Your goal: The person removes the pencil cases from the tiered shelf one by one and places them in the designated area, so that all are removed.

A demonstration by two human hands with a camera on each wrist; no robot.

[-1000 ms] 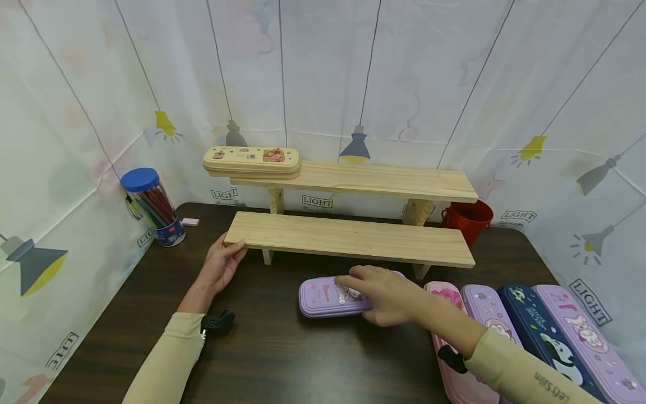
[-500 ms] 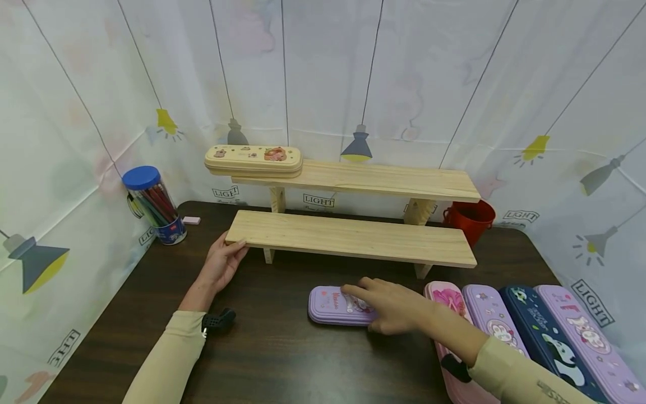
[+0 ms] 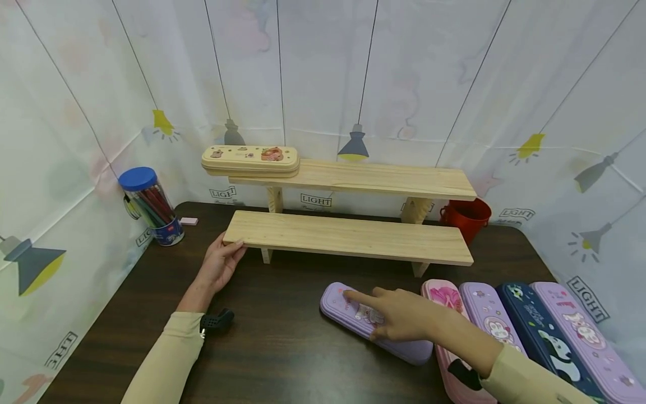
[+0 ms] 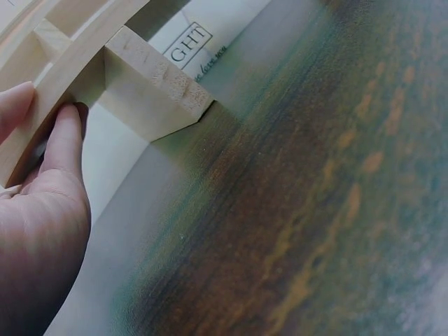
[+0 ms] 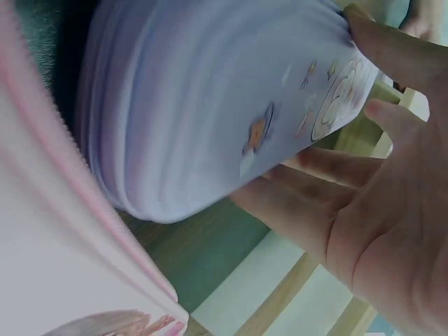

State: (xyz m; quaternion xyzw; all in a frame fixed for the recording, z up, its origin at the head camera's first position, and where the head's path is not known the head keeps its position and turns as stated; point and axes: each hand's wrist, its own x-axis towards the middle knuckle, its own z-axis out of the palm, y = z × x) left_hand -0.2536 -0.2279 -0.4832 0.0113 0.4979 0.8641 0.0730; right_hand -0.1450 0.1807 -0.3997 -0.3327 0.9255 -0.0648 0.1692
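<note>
In the head view, my left hand (image 3: 218,268) grips the left end of the lower board of a two-tier wooden shelf (image 3: 348,235). The left wrist view shows its thumb above the board edge and a finger (image 4: 64,143) underneath. With my right hand (image 3: 406,315) I hold a lilac pencil case (image 3: 337,308) by its long sides, index finger stretched over the lid. That case lies slantwise in front of the shelf, its near right end close to a pink pencil case (image 3: 446,348). Up close in the right wrist view, its lilac lid (image 5: 217,98) shows printed figures.
A cream pencil case (image 3: 249,163) sits on the upper board's left end. Purple (image 3: 492,314), navy (image 3: 542,331) and lilac-pink (image 3: 580,331) cases lie at the right. A blue-lidded pencil jar (image 3: 151,205), an eraser (image 3: 189,221) and a red bucket (image 3: 466,217) stand farther back.
My right hand has drawn the lilac pencil case rightward and nearer, and turned it from roughly sideways to slantwise. The left hand stays on the shelf end.
</note>
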